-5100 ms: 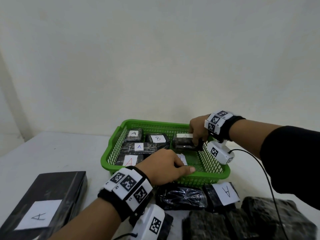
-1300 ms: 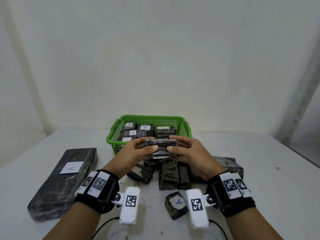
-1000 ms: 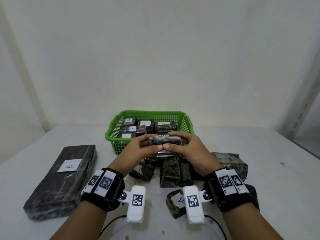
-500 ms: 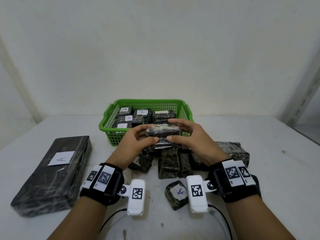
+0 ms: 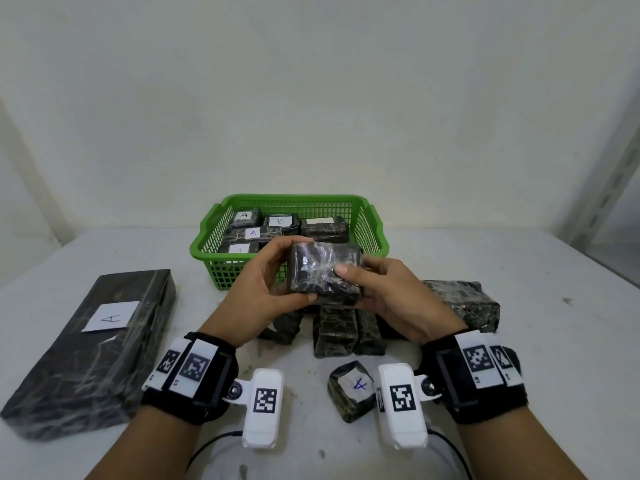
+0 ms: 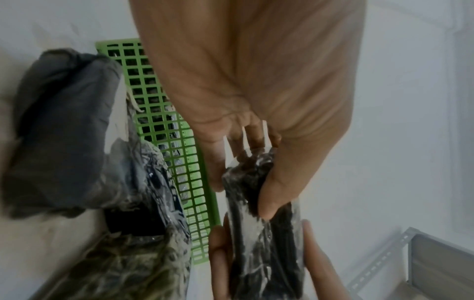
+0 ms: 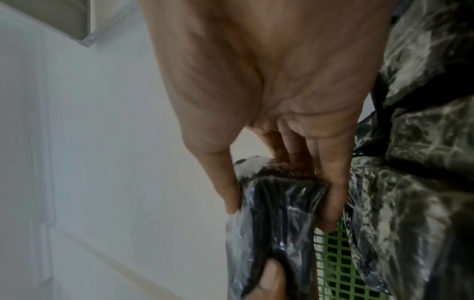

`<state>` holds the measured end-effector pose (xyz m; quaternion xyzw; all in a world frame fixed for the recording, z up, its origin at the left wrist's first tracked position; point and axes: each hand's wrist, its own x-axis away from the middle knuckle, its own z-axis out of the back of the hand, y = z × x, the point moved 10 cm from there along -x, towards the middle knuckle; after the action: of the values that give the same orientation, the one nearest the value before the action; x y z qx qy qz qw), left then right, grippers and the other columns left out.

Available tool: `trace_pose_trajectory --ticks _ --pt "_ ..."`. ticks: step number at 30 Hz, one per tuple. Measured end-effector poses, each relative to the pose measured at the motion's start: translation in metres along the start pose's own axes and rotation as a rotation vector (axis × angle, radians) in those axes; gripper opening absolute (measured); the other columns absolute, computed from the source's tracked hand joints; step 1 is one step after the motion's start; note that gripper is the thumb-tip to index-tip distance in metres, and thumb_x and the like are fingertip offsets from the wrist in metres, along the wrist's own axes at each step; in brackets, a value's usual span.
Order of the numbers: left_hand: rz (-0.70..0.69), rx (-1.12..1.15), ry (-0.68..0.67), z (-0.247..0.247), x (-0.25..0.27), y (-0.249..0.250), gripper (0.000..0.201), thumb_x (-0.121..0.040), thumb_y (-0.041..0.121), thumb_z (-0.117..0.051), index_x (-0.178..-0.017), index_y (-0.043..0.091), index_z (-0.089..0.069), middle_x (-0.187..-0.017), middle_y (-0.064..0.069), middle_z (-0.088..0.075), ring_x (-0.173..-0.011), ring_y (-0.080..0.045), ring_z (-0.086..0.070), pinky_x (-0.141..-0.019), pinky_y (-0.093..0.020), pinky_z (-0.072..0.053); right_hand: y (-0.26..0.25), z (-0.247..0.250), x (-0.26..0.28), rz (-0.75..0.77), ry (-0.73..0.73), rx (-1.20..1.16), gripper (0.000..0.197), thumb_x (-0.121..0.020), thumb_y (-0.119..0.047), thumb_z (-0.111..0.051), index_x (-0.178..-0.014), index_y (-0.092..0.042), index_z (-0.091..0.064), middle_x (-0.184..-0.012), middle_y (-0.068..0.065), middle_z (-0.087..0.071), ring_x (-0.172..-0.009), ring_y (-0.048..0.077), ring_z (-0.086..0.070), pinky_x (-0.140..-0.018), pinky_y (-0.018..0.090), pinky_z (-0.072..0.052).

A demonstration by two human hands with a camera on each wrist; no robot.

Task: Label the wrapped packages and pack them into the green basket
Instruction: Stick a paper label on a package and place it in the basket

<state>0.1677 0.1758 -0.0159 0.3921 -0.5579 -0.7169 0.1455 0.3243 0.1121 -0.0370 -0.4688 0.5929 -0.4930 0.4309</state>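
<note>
Right now both hands hold one wrapped package [image 5: 323,271] in mid-air, centre of the head view, just in front of the green basket [image 5: 367,221]. Left hand [image 5: 263,289] grips its left end w/ thumb on the near face and fingers behind; right hand [image 5: 388,296] grips the right end, thumb tip on the front face. Grip is narrow, pinched onto the pkg from both ends. No label shows on the face turned to the camera; other faces are hidden.

Basket sits upper centre, w/ several labelled pkgs inside (A, B visible). Right half of its floor looks free.

Likely step: check or turn the pkg before labelling. To do it well, keep the flat, broad face up, wrap smooth under the thumbs, so a label sticks flat. The film looks slippery, so hold by the ends and don't squeeze the wrap loose. Unlabelled pkgs [image 5: 334,329] lie below the hands; a small labelled one [image 5: 351,389] lies lower centre.
</note>
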Motion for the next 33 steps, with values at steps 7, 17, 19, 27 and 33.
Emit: trace_pose_trajectory --ticks 7,17,19,27,33 --pt "0.149 0.039 0.094 0.001 0.001 -0.01 0.055 -0.081 0.029 -0.079 -0.131 0.012 -0.064 -0.123 -0.003 -0.074 -0.118 -0.021 -0.069 -0.098 -0.031 -0.056 -0.003 0.007 0.0 0.114 0.08 0.112 0.055 -0.076 -0.022 -0.093 -0.126 -0.012 -0.071 -0.12 0.006 -0.078 -0.115 0.023 -0.074 -0.106 0.049 -0.055" --pt "0.131 -0.005 0.122 0.001 0.0 -0.013 0.04 -0.085 0.013 -0.079 -0.123 0.008 -0.068 -0.114 -0.007 -0.077 -0.111 -0.025 -0.072 -0.087 -0.027 -0.058 -0.01 0.005 0.006 0.12 0.118 0.184 0.053 -0.071 -0.032 -0.091 -0.118 -0.013 -0.075 -0.109 0.005 -0.081 -0.104 0.021 -0.077 -0.101 0.048 -0.059" --pt "0.141 0.09 0.113 0.006 0.0 -0.015 0.056 -0.079 0.022 -0.085 -0.129 0.008 -0.065 -0.121 -0.01 -0.074 -0.117 -0.03 -0.069 -0.097 -0.038 -0.055 -0.01 0.0 0.006 0.129 0.069 0.207 0.05 -0.074 -0.023 -0.092 -0.12 -0.013 -0.075 -0.114 0.003 -0.08 -0.11 0.02 -0.075 -0.102 0.047 -0.058" --pt "0.021 -0.065 0.135 0.011 0.002 0.008 0.058 -0.071 0.007 -0.084 -0.125 0.015 -0.065 -0.119 -0.002 -0.075 -0.114 -0.02 -0.07 -0.096 -0.032 -0.057 -0.013 0.003 0.001 0.171 0.067 0.239 0.074 -0.068 -0.029 -0.097 -0.135 -0.02 -0.066 -0.126 0.0 -0.075 -0.114 0.015 -0.073 -0.1 0.037 -0.059" --pt "-0.039 -0.097 0.05 -0.004 0.0 0.008 0.065 -0.074 -0.011 -0.081 -0.13 0.012 -0.059 -0.131 -0.006 -0.066 -0.124 -0.02 -0.063 -0.099 -0.03 -0.055 0.003 0.002 -0.001 0.011 0.003 0.004 0.048 -0.081 -0.028 -0.081 -0.122 -0.006 -0.07 -0.116 0.016 -0.077 -0.102 0.031 -0.077 -0.09 0.04 -0.063"
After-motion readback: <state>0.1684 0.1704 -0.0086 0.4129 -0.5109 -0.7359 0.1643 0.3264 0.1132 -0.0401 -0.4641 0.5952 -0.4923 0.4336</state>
